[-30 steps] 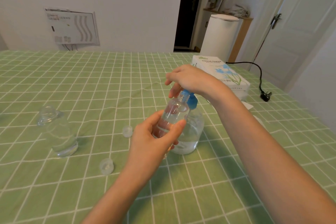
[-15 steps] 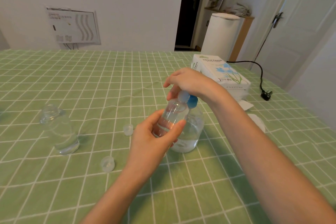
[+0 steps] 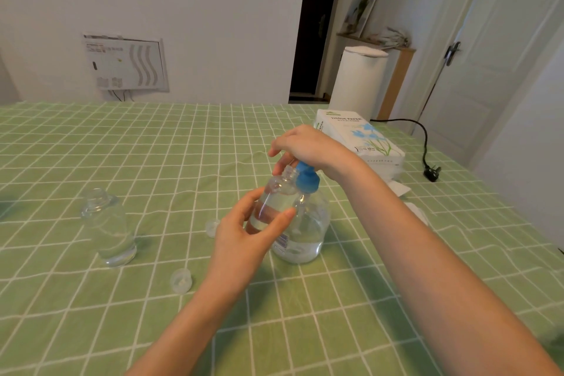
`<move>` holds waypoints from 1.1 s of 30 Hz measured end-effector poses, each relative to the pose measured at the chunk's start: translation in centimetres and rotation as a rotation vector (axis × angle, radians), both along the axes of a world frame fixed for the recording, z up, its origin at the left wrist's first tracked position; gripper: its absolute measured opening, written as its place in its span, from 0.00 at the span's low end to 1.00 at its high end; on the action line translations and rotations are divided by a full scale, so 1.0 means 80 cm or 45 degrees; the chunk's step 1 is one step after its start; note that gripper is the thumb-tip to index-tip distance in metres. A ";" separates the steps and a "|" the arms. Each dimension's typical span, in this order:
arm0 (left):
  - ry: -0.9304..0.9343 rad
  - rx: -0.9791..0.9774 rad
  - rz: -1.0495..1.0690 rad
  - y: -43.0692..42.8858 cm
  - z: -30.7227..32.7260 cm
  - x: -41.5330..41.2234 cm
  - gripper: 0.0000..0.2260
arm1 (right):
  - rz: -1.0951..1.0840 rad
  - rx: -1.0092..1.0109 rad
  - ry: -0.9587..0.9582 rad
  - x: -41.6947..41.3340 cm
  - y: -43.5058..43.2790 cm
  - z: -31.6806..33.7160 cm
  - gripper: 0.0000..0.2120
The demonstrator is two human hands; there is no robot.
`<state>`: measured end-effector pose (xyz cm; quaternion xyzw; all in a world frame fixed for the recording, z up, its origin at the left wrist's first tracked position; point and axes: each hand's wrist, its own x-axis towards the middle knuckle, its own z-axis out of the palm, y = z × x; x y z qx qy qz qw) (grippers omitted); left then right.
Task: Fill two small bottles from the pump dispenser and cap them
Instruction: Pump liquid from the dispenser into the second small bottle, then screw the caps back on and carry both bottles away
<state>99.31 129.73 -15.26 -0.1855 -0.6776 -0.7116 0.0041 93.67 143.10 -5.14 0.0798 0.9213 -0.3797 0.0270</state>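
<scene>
The left hand [image 3: 244, 232] clasps a tilted bottle [image 3: 274, 201] under the dispenser [image 3: 305, 223]; the right hand [image 3: 308, 146] rests on its pump. The other bottle [image 3: 106, 223] stands on the desk [image 3: 152, 146], both caps [image 3: 181, 281] off. Capping remains.

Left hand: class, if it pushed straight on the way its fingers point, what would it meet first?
The left hand already grips the small bottle; just beyond stands the pump dispenser, probably next, though depth is unclear.
</scene>
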 end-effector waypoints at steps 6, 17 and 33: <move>0.001 0.049 -0.012 0.000 0.000 0.005 0.16 | -0.009 0.012 0.028 0.002 0.002 0.003 0.12; -0.013 0.017 0.034 -0.043 0.010 0.028 0.21 | 0.060 -0.079 0.158 0.017 -0.013 0.033 0.13; -0.113 -0.035 0.399 -0.193 -0.019 0.092 0.18 | 0.524 0.084 0.272 0.095 -0.135 -0.112 0.15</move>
